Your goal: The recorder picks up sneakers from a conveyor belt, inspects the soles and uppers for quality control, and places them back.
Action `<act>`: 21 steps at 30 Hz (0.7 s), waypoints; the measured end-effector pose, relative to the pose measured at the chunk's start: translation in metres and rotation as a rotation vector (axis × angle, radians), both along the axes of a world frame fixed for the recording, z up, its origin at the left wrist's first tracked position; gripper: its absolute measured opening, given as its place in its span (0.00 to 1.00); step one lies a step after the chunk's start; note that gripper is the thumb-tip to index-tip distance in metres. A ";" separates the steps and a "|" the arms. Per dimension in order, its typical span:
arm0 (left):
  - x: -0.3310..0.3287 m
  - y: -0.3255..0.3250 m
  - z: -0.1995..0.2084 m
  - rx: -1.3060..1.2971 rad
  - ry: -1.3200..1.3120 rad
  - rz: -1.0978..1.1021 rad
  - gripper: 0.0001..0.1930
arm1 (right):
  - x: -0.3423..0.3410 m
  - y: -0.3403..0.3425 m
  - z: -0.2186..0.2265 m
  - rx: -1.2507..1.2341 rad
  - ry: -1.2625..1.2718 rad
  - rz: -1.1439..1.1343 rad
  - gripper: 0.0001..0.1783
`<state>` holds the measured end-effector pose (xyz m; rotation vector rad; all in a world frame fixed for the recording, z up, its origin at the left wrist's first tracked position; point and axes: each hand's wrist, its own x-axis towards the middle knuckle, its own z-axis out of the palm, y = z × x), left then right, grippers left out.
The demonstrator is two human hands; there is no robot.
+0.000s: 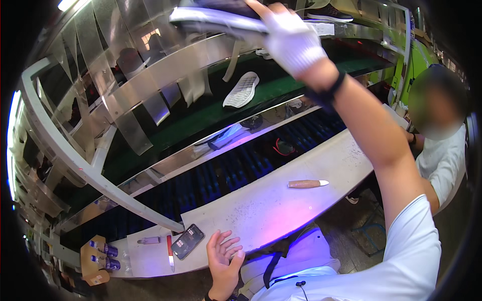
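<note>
My right hand [292,44], in a white glove with bare fingertips showing, is raised high over the far side. It grips a shoe [218,19] with a thick white sole and a dark upper, smeared by motion and partly cut off by the top edge. My left hand [224,256] is bare, palm up with loosely curled, parted fingers, and holds nothing. It hovers at the white worktable's [241,213] front edge, beside a dark smartphone [188,242]. A red-handled knife [170,253] lies left of the phone. A brown-handled knife [308,183] rests farther right.
A white shoe sole [241,90] lies on the green conveyor belt [201,113] behind a dark roller track [226,180]. Clear plastic strips [128,120] hang at left. A grey metal post [100,175] slants to the table. A cardboard box [90,261] holds bottles. A co-worker [442,150] sits at right.
</note>
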<state>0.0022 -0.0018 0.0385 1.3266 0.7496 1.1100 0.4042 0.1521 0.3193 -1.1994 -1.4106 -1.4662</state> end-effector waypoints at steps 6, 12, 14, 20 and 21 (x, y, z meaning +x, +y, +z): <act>0.008 -0.009 -0.010 0.053 0.046 0.035 0.43 | -0.045 0.092 0.054 -0.418 0.084 0.052 0.18; 0.007 0.010 -0.031 -0.079 0.243 0.090 0.42 | -0.052 0.086 -0.096 -0.820 0.056 0.256 0.26; 0.019 0.039 -0.037 0.042 0.263 0.041 0.41 | -0.033 0.085 -0.117 -1.108 0.243 0.346 0.30; 0.147 0.175 -0.082 0.358 0.426 -0.095 0.39 | -0.016 0.086 -0.129 -0.945 0.305 0.067 0.39; 0.179 0.198 -0.093 0.344 0.410 -0.080 0.41 | -0.016 0.084 -0.128 -0.996 0.353 0.064 0.38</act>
